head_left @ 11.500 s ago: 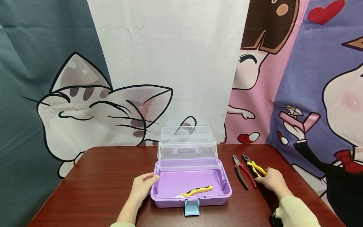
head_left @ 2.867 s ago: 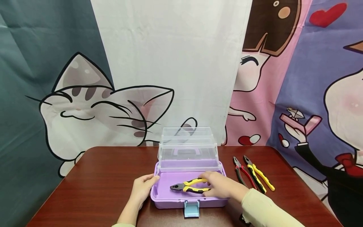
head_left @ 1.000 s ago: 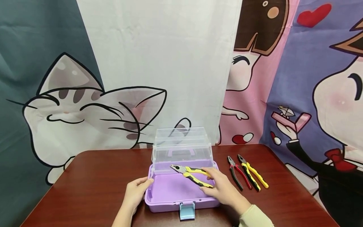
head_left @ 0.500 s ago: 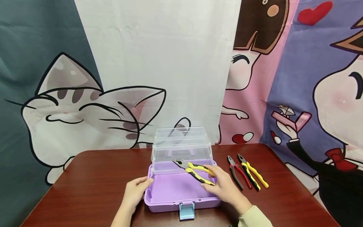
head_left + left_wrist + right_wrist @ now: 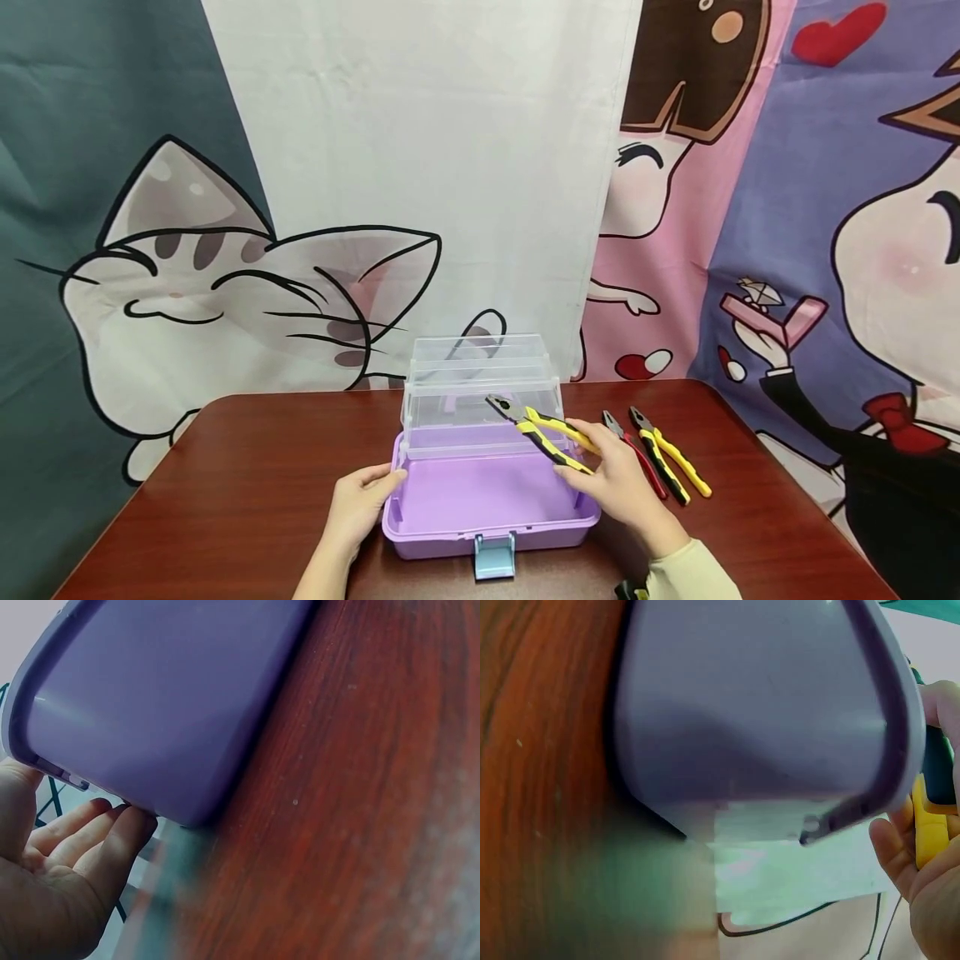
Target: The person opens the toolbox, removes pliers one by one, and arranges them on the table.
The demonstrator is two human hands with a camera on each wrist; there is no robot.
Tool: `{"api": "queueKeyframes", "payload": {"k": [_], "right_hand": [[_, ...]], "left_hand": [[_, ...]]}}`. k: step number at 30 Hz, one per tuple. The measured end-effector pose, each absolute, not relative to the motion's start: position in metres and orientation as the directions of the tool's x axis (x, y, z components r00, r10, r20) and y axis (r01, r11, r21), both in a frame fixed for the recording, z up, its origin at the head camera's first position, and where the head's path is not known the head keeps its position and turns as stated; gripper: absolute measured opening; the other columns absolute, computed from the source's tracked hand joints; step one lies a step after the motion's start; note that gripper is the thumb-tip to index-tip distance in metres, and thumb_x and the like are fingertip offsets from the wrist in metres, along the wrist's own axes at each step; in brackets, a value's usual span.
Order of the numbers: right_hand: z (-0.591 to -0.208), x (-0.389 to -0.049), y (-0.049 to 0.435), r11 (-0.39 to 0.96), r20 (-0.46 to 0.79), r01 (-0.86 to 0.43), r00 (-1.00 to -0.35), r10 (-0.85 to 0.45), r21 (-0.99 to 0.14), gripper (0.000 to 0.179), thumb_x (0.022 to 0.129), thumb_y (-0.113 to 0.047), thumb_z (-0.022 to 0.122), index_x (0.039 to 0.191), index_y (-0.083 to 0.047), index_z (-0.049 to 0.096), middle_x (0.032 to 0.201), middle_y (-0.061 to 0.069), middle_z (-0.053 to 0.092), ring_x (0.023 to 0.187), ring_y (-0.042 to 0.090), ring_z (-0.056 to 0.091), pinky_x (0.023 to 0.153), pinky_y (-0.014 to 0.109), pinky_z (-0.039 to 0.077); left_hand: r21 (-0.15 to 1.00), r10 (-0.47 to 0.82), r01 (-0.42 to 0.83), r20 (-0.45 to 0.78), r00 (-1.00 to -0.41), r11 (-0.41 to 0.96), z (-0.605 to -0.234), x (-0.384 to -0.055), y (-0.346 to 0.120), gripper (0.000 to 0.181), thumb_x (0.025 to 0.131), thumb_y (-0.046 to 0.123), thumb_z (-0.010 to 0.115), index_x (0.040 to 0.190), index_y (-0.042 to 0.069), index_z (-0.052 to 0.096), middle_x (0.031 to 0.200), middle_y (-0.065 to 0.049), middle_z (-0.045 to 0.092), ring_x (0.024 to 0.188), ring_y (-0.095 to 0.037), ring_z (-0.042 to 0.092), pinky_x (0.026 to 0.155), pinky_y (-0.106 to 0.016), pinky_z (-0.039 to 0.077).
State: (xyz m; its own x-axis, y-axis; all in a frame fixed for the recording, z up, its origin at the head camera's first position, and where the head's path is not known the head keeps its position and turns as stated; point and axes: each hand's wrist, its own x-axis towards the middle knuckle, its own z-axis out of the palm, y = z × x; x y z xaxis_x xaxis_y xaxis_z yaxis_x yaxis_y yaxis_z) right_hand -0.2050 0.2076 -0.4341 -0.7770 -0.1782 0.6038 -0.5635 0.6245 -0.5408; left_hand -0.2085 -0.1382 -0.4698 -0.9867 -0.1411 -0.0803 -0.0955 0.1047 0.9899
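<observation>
A purple toolbox (image 5: 491, 540) with a light blue latch stands on the table, its clear lid (image 5: 483, 367) raised at the back. My left hand (image 5: 358, 504) grips its left rim, thumb on top. The left wrist view shows the fingers (image 5: 124, 832) against the end wall. My right hand (image 5: 618, 479) holds combination pliers (image 5: 517, 412) by their spread yellow-and-black handles, over the box's right side. Their head points up and left, in front of the lid. In the right wrist view a yellow handle (image 5: 930, 832) lies against the fingers, beyond the box's right end.
On the brown table (image 5: 285, 467), right of the box, lie red-and-black pliers (image 5: 647, 461), partly behind my right hand, and another yellow-and-black pair (image 5: 651, 435). A printed cloth backdrop (image 5: 450, 167) hangs behind the table.
My right hand has taken the yellow-and-black pliers out of the box, lifting them and shifting right. Earlier it touched the pair on the table. The left hand stays at the rim.
</observation>
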Motion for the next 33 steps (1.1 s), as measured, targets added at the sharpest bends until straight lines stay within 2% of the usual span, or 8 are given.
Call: {"api": "queueKeyframes", "payload": {"k": [7,10,15,21,29,33], "right_hand": [[-0.426,-0.204,0.215,0.646,0.556,-0.497,-0.821,-0.133,-0.579,0.065,0.065,-0.011,0.086,0.123,-0.006,0.057,0.094,0.008,0.063,0.08,0.01,0.059,0.071,0.023,0.058],[-0.424,-0.204,0.218,0.672,0.538,-0.458,-0.836,-0.104,-0.582,0.065,0.066,-0.014,0.086,0.123,-0.006,0.058,0.092,0.005,0.063,0.08,0.01,0.058,0.068,0.019,0.056],[-0.424,-0.205,0.222,0.71,0.549,-0.435,-0.832,-0.082,-0.554,0.064,0.066,-0.018,0.086,0.123,-0.006,0.059,0.088,0.002,0.061,0.075,0.009,0.055,0.058,0.02,0.049],[-0.427,-0.209,0.227,0.731,0.576,-0.437,-0.814,-0.074,-0.524,0.063,0.064,-0.016,0.087,0.12,-0.007,0.06,0.085,0.0,0.062,0.069,0.012,0.056,0.057,0.022,0.049],[-0.428,-0.211,0.238,0.728,0.547,-0.393,-0.836,-0.03,-0.562,0.062,0.065,-0.017,0.087,0.121,-0.007,0.06,0.082,0.006,0.062,0.07,0.019,0.055,0.055,0.018,0.043],[-0.426,-0.213,0.242,0.756,0.571,-0.394,-0.821,-0.033,-0.522,0.062,0.065,-0.019,0.087,0.12,-0.007,0.06,0.08,0.005,0.062,0.07,0.02,0.055,0.057,0.019,0.043]], "left_hand": [[0.987,-0.149,-0.091,-0.071,-0.986,0.134,-0.47,-0.209,-0.138,0.048,0.083,0.022,0.072,0.116,-0.011,0.06,0.103,-0.025,0.069,0.085,-0.024,0.069,0.067,-0.031,0.059],[0.987,-0.149,-0.09,-0.069,-0.986,0.134,-0.469,-0.209,-0.138,0.047,0.083,0.021,0.072,0.115,-0.011,0.061,0.103,-0.025,0.069,0.085,-0.023,0.069,0.068,-0.031,0.059],[0.987,-0.154,-0.087,-0.065,-0.986,0.139,-0.468,-0.208,-0.138,0.047,0.082,0.022,0.073,0.114,-0.01,0.062,0.103,-0.025,0.069,0.086,-0.022,0.069,0.068,-0.029,0.059],[0.983,-0.154,-0.079,-0.053,-0.987,0.165,-0.467,-0.208,-0.138,0.046,0.083,0.023,0.072,0.114,-0.01,0.062,0.104,-0.025,0.069,0.087,-0.02,0.068,0.07,-0.028,0.058],[0.984,-0.144,-0.068,-0.044,-0.989,0.166,-0.47,-0.207,-0.137,0.048,0.084,0.024,0.072,0.114,-0.011,0.061,0.103,-0.026,0.069,0.089,-0.022,0.068,0.073,-0.03,0.058],[0.98,-0.157,-0.066,-0.037,-0.987,0.188,-0.469,-0.207,-0.139,0.048,0.084,0.026,0.072,0.114,-0.011,0.062,0.103,-0.025,0.069,0.089,-0.021,0.068,0.074,-0.029,0.058]]}}
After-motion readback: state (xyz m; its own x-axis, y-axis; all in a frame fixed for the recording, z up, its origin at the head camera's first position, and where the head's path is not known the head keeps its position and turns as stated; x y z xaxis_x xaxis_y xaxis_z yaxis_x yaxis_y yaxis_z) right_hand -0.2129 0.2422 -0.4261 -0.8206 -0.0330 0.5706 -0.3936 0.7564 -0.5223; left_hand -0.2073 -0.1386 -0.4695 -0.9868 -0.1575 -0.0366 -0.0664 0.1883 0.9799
